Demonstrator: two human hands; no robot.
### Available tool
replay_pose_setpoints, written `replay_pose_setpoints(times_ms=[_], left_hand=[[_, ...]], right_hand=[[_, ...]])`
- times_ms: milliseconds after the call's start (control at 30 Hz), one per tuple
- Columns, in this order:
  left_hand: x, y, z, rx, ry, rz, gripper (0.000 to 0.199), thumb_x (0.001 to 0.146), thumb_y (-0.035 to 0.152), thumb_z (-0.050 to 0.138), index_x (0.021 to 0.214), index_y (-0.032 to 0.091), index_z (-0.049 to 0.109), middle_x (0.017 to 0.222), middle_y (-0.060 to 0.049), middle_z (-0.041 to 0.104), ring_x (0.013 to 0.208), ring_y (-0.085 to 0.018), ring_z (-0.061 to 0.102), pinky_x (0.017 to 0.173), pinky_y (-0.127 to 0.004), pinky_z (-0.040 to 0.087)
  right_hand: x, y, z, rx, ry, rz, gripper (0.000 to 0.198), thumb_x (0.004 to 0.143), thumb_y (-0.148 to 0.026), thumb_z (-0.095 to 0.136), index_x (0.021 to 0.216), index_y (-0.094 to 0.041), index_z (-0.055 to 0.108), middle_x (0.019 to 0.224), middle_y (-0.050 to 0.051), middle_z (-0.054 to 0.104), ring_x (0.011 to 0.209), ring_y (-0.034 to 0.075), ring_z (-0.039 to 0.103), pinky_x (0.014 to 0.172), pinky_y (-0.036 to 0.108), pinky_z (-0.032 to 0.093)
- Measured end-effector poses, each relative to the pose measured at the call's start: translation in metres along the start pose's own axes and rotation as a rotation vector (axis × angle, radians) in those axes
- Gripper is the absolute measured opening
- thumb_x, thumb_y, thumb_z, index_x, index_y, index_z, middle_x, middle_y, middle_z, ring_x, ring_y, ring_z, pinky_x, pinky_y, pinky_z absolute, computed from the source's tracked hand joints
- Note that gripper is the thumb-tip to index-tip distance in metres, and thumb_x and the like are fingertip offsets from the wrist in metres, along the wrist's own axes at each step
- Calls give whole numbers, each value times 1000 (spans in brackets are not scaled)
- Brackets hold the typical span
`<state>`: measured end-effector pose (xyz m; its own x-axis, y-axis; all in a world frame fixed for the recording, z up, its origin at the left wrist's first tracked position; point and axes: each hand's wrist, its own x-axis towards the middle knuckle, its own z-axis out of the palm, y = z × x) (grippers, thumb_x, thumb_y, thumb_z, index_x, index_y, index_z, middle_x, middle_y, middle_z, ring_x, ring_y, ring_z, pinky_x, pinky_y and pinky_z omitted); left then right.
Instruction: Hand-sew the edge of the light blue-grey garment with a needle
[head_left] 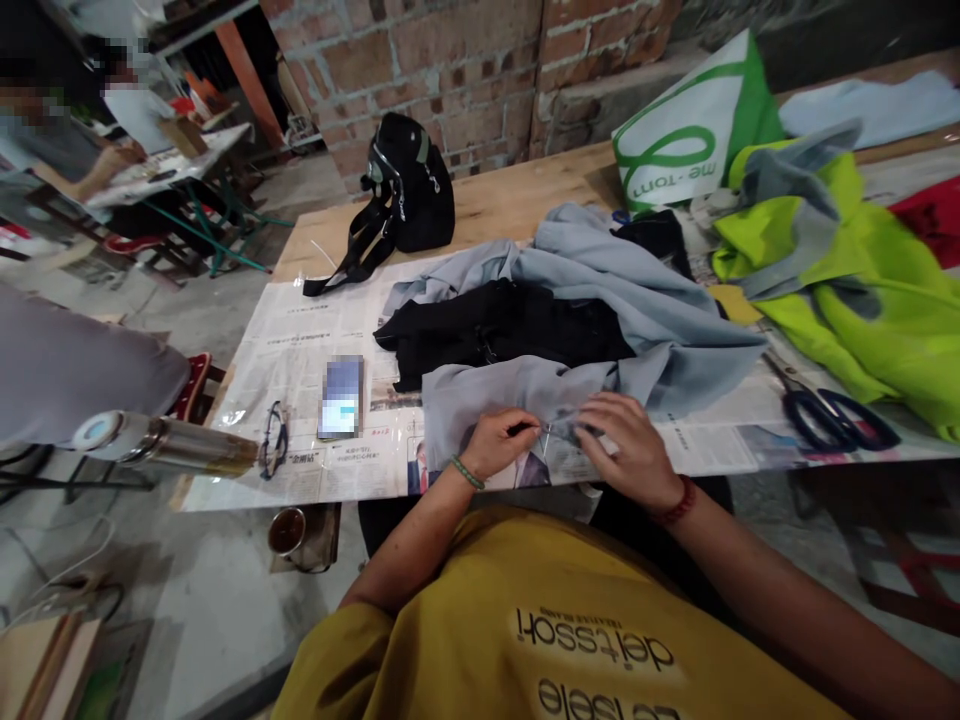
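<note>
A light grey cloth (480, 385) lies at the table's front edge, its near part under both my hands. My left hand (499, 443) is closed in a pinch at this edge; what sits between its fingertips is too small to name. Just beside those fingertips shows a thin shiny sliver (546, 438). To the right, my right hand (630, 450) has its thumb and fingers bent around a small gathered bit of the grey cloth. Black fabric (502, 325) rests on the grey cloth, farther back.
Newspaper (277, 335) covers the table. On the left are a phone (341, 397), glasses (275, 440) and a steel flask (172, 445) by the edge. Scissors (832, 410), yellow-green clothing (862, 260) and a bag (690, 130) are right. A black backpack (412, 185) stands behind. People sit left.
</note>
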<state>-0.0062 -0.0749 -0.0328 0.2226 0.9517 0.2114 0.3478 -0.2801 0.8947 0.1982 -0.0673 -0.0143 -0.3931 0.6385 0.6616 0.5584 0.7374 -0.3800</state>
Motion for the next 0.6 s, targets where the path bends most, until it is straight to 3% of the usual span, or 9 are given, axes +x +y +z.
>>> replay_pose_setpoints(times_ms=[200, 367, 600], left_hand=[[-1, -1, 0, -184, -60, -212, 17, 79, 27, 58, 81, 13, 66, 65, 1, 61, 55, -8, 52, 55, -19, 42], [1, -4, -1, -195, -68, -190, 18, 78, 30, 60, 78, 13, 65, 70, -1, 62, 64, -10, 52, 62, -21, 43], [2, -7, 0, -205, -75, -201, 20, 77, 33, 60, 79, 14, 66, 72, 0, 62, 67, -10, 53, 66, -21, 43]], right_hand=[[-16, -3, 27, -83, -128, -124, 21, 83, -16, 54, 99, -24, 65, 103, 7, 66, 109, 26, 54, 86, 44, 46], [-6, -2, 34, -46, -86, -98, 14, 86, -18, 53, 92, -23, 65, 89, 5, 69, 94, 22, 59, 81, 39, 45], [-4, -1, 34, 25, -104, 3, 11, 88, -21, 52, 92, -21, 62, 86, 4, 69, 82, 18, 61, 74, 35, 43]])
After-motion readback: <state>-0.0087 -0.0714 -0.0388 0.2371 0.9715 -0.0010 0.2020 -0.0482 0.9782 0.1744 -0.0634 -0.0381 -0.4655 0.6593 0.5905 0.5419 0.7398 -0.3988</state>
